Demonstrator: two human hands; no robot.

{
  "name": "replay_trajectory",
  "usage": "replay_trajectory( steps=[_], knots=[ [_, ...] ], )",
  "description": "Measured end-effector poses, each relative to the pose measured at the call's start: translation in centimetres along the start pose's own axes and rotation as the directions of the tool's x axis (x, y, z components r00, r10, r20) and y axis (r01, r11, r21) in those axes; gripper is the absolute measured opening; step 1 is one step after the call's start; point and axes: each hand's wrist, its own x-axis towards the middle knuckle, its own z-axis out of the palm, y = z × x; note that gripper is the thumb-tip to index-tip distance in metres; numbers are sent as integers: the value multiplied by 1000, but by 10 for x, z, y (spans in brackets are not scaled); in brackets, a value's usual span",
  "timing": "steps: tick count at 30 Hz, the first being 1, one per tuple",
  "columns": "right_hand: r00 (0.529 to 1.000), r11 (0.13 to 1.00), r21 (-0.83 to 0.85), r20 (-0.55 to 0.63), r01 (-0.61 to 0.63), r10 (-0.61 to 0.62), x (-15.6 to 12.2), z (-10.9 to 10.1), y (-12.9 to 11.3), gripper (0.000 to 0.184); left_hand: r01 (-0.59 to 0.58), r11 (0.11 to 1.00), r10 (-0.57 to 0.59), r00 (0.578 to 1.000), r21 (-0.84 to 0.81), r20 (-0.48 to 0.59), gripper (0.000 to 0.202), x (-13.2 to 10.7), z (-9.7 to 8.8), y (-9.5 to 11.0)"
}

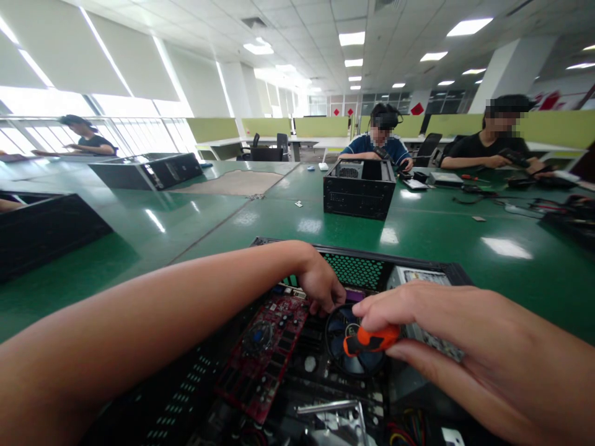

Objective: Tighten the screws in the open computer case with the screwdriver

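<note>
My right hand [409, 316] grips an orange and black screwdriver [372, 341] by its handle, above the round black cooling fan [337, 347] in the open computer case [458, 272]. Its shaft does not show clearly. My left hand [323, 282] reaches down inside the case, near the back panel and just beyond the fan. Its fingers are bent together, and whatever they hold is hidden. A red graphics card [267, 356] with a small fan lies left of the cooling fan. A shiny metal bracket [334, 407] is at the near side.
Another black case [357, 195] stands across the green table [274, 220], with a person [381, 139] behind it. A second person [493, 148] works at right among cables and parts. More cases [51, 229] lie at left, where a third person [90, 139] sits farther back.
</note>
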Motion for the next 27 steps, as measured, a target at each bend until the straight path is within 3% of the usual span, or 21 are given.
replay_trajectory(
  steps=[6,11,16,27],
  knots=[
    [999,997,82,44,14,-18,-3,-3,-5,25,11,1000,-11,1000,-19,-9,16,0,0,-2],
    [996,989,119,41,-85,81,-4,-3,-15,21,23,1000,-23,999,-18,-22,9,0,1,-3],
    [999,999,49,42,7,-9,0,-6,-6,22,17,999,-18,1000,-28,-21,11,1,0,-6],
    [998,997,61,31,-47,45,-1,-1,-9,23,-25,999,25,1000,-25,-6,16,4,0,-13]
  ],
)
